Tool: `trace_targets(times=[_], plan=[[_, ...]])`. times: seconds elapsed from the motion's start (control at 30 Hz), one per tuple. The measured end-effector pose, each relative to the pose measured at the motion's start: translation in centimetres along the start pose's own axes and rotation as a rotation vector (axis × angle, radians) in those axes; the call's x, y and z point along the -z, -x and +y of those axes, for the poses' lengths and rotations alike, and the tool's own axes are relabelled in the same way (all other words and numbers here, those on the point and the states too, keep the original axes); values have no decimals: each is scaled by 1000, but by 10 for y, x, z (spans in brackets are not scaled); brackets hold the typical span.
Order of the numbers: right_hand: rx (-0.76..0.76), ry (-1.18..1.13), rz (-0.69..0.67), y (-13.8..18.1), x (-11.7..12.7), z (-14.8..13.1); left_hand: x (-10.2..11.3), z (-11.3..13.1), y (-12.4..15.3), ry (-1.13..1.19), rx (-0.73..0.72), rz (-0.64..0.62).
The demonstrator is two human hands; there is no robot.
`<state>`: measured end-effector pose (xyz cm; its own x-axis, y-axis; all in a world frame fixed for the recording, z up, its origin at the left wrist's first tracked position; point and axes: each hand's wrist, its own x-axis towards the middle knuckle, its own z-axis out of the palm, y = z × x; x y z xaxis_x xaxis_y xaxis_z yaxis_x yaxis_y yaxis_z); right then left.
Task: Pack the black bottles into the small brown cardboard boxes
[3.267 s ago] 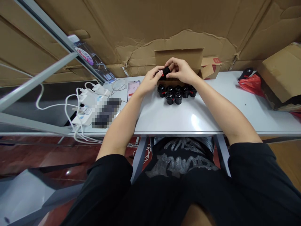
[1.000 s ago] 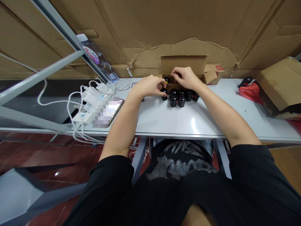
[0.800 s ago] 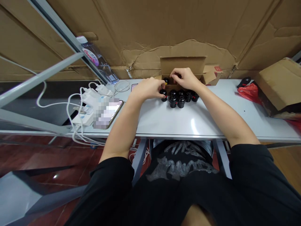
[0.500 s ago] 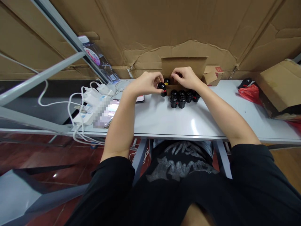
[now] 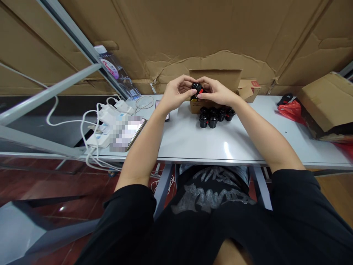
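Observation:
My left hand (image 5: 176, 94) and my right hand (image 5: 215, 92) meet above an open cardboard box (image 5: 198, 107), with their fingertips on a small black plastic jar (image 5: 196, 88) marked with red. The jar is partly hidden by my fingers. Beneath it, a yellow-and-black item (image 5: 194, 99) shows inside the box. Several similar black jars (image 5: 213, 117) stand grouped on the white table (image 5: 193, 141) in front of the box, just below my right hand and not touching it.
White power strips (image 5: 100, 134) with tangled cables and a pixelated phone (image 5: 127, 133) lie left of my left forearm. A water bottle (image 5: 116, 71) leans at the back left. A red plastic bag (image 5: 292, 112) and a cardboard box (image 5: 325, 101) sit at the right.
The jar held at the table level beside the box by my left hand has risen above the box. Both hands have closed in around it.

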<state>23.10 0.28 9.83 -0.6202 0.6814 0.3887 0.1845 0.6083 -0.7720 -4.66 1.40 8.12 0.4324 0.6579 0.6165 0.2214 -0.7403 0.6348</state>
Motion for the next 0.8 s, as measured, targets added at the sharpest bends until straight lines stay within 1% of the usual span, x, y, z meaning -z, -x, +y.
trace_targets(times=[0.13,0.27,0.43,0.53,0.63,0.73,0.8], plan=[[-66,-68,-30,2,8,10,-10,-14,-4,73,-107,22],[-78,-120,-6,5,12,13,-15,-22,-6,82,-135,42],[-88,-146,27,7,8,13,-19,-25,-5,82,-106,34],[-79,-141,74,6,6,13,-20,-27,-4,44,-88,55],[-90,-122,144,5,11,15,-18,-33,-5,-16,-49,132],[-120,-99,204,5,24,23,-14,-43,-6,-70,24,222],[-137,-65,222,7,32,31,-12,-50,-5,-119,74,253]])
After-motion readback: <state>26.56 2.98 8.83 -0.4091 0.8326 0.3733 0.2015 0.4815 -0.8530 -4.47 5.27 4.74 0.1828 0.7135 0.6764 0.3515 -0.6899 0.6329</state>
